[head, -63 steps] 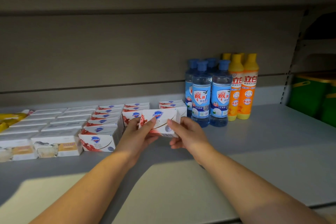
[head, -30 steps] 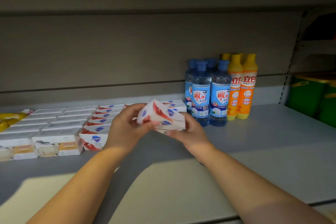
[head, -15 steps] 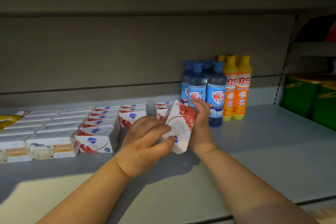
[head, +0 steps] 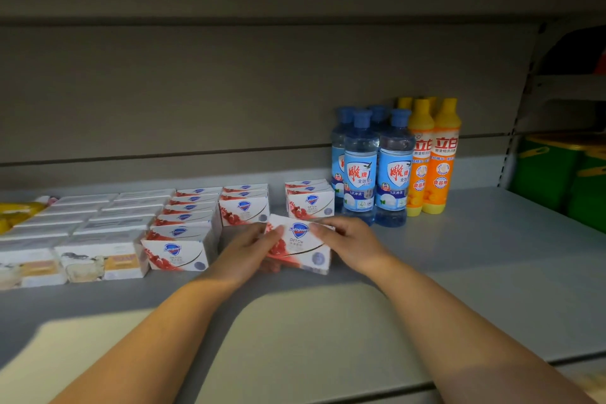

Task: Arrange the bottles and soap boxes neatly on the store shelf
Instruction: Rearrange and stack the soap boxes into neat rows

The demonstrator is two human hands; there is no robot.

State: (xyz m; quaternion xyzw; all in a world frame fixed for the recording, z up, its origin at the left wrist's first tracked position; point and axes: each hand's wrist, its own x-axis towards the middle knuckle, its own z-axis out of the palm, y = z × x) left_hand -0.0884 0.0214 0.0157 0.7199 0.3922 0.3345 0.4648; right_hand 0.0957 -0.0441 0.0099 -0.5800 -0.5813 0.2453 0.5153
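Note:
A white and red soap box [head: 300, 248] lies tilted, front face up, on the grey shelf [head: 475, 266]. My left hand [head: 246, 248] holds its left end and my right hand [head: 349, 244] holds its right end, fingers over the top edge. Behind it stands a short stack of the same soap boxes [head: 310, 202], with another stack [head: 244, 207] and a long row [head: 183, 233] to the left. Blue bottles [head: 377, 167] and orange bottles [head: 436, 157] stand upright at the right of the boxes.
White soap boxes with gold print [head: 82, 233] fill the left part of the shelf, with a yellow package [head: 16, 211] at the far left. Green containers [head: 564, 174] sit on the neighbouring shelf at the right. The shelf's back panel [head: 229, 92] rises behind everything.
The soap box was turned over between my hands, stood on end near the blue bottles, and now lies lower on the shelf in front of the right stack.

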